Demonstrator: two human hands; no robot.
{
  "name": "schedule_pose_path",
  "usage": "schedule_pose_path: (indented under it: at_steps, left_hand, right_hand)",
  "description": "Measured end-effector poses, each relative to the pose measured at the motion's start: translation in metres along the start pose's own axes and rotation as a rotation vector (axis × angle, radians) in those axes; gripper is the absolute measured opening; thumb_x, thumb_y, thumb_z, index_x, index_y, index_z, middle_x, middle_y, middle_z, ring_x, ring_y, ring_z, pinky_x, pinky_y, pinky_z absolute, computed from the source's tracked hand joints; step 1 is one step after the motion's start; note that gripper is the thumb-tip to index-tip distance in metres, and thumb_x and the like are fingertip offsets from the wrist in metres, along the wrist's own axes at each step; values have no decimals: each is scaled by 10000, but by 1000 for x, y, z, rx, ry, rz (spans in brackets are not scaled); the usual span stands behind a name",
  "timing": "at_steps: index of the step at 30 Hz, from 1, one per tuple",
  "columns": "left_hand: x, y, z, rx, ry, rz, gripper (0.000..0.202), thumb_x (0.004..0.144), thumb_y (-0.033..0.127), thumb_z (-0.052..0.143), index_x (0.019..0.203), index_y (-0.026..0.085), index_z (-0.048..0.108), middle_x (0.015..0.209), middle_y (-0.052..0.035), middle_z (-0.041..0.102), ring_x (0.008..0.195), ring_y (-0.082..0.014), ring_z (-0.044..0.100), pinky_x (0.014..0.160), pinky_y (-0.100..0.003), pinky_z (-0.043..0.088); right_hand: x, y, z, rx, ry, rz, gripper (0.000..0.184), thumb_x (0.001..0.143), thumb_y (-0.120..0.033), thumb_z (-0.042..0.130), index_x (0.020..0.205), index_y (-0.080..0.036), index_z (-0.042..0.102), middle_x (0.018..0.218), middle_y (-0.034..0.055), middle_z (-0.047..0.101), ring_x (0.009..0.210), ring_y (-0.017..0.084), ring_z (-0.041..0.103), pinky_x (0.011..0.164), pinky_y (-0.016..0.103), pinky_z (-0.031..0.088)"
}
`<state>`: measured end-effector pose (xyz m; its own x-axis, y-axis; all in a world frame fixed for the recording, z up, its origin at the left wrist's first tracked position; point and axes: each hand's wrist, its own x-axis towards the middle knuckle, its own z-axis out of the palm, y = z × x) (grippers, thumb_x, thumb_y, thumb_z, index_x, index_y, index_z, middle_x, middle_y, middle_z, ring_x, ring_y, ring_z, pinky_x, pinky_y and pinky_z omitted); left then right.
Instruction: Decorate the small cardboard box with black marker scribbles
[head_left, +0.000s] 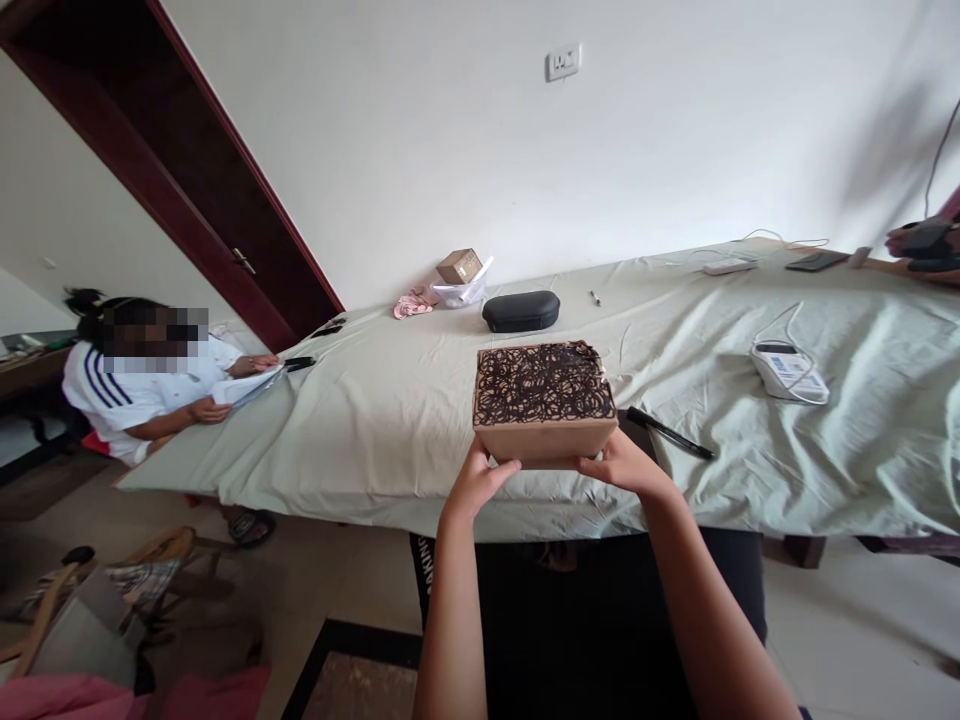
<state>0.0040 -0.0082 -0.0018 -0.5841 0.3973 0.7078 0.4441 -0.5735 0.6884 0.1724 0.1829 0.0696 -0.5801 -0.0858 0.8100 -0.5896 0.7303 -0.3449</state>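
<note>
A brown cardboard box (pixel 544 400) with dense black scribbles across its top is held at the near edge of a long table covered in a pale green sheet (pixel 390 410). My left hand (pixel 480 478) grips the box's lower left corner. My right hand (pixel 621 463) grips its lower right corner. A black marker pen (pixel 670 433) lies on the sheet just right of my right hand.
A black oval case (pixel 521 311), a small brown box (pixel 459 265) and a clear bag sit farther back. A white device (pixel 789 371) with a cable lies to the right. A seated person (pixel 150 385) handles papers at the left end; another person's hands (pixel 926 245) show far right.
</note>
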Motion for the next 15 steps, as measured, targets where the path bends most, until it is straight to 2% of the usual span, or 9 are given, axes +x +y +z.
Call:
schedule_pose_path:
  at_steps: [3,6,8,10,11,13,15]
  left_hand:
    - [0,0,0,-59,56,-57,498,661,226,857,1128,222,683,1219,-77,741,1220,-305,647,1087,-413,472]
    - [3,3,1,-100,122,-91,484,598,191,816,1067,204,698,1113,-66,762,1173,-320,657,1074,-434,475]
    - [7,4,2,-147,171,-89,547,568,178,754,1110,203,689,1132,-63,760,1205,-327,641,1060,-428,482]
    - [11,4,2,-205,225,-60,675,567,180,665,1241,223,649,1242,-58,738,1280,-313,606,1052,-394,481]
    - [13,4,2,-234,249,-44,745,574,184,626,1317,236,613,1298,-54,721,1304,-298,593,1047,-375,477]
    - [17,2,0,-279,276,-35,849,602,191,587,1447,256,531,1378,-51,691,1306,-268,597,1030,-346,468]
    - [18,1,-2,-306,280,-61,889,637,199,601,1515,253,475,1413,-64,679,1264,-257,624,1002,-337,467]
  right_hand:
    - [-1,2,-2,-56,-39,-16,989,738,-446,920,1603,-278,471,1620,118,470,1618,438,190,1314,628,177]
    - [-3,-3,-8,-87,-117,-22,1172,794,-430,885,1726,-326,183,1759,75,226,1646,385,89,1326,601,80]
    - [-5,-11,-13,-127,-159,-24,1205,826,-418,863,1735,-349,77,1790,50,82,1653,361,54,1329,583,67]
    - [-7,-23,-17,-186,-186,-33,1144,850,-411,845,1731,-363,117,1790,50,88,1646,365,115,1329,578,147]
    - [-8,-28,-18,-209,-196,-34,1087,865,-407,832,1725,-369,168,1776,62,155,1622,369,211,1314,572,231]
    - [-10,-36,-18,-226,-208,-16,968,897,-394,796,1705,-383,263,1701,89,321,1459,340,471,1222,522,431]
    - [-11,-40,-14,-223,-205,17,925,911,-378,775,1696,-397,285,1614,95,413,1244,278,605,1109,457,542]
